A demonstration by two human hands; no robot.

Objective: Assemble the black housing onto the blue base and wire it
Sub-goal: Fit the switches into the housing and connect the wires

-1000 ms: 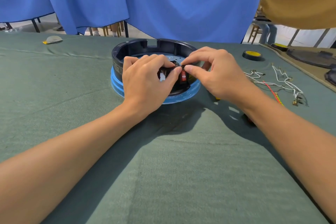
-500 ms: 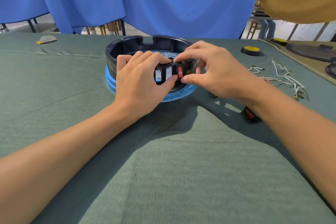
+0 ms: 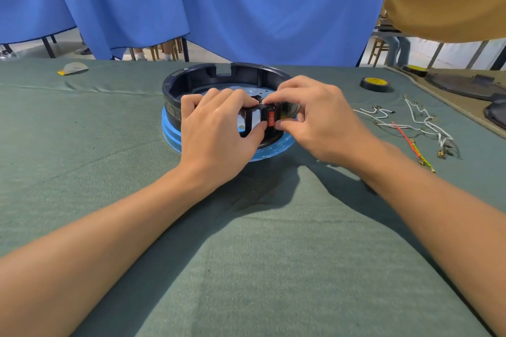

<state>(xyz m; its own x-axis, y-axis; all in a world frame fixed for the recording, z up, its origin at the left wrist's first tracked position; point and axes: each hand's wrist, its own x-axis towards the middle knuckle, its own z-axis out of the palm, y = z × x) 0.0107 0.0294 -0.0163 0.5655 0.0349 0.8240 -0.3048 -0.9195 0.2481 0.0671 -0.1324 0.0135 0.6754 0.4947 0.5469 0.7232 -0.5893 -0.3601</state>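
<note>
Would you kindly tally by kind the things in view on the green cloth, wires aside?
Black round plastic housing: 1
Blue round base: 1
Red rocker switch: 1
Black tape roll with yellow core: 1
Grey-and-yellow scrap: 1
Total: 5

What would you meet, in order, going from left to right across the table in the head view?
A grey-and-yellow scrap → left hand → red switch → right hand → loose wires. The black housing is left out: it spans both hands.
</note>
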